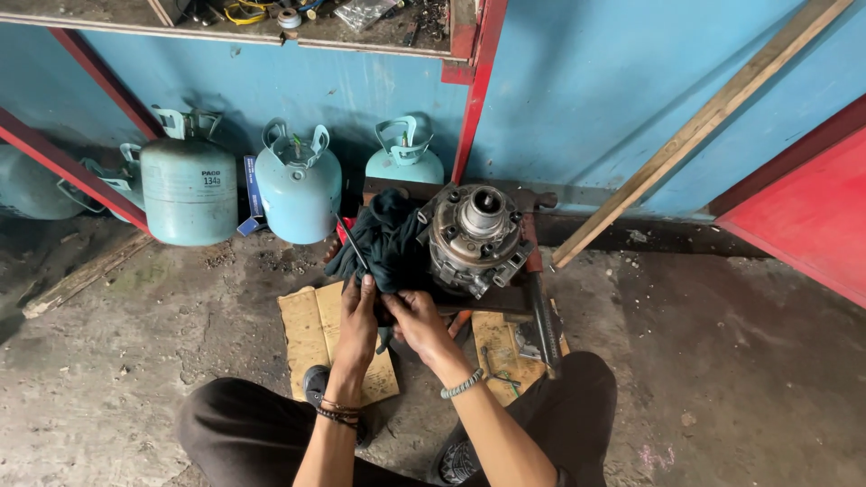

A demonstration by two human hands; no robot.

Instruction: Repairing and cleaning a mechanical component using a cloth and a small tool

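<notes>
Head view shows left hand (359, 311) and right hand (417, 320) both clamped on a soft, limp dark rag (383, 239); the metal compressor (474, 236) beside it looks heavy, rigid, best gripped by its body.

We are in a rough repair workshop, the kind that services cooling machinery. A greasy metal compressor (475, 236) sits on a low dark stand (505, 302), and everything else gathers around it. Just left of the compressor, three pale blue gas cylinders (298, 185) stand against a blue painted wall (586, 90). Above the compressor, a cluttered shelf (298, 22) carries wire, tape and small parts. Below it, flattened cardboard (316, 334) covers a stained, cracked concrete floor (722, 361). Right of it, a wooden plank (704, 122) leans on the wall beside a red panel (803, 212).
</notes>
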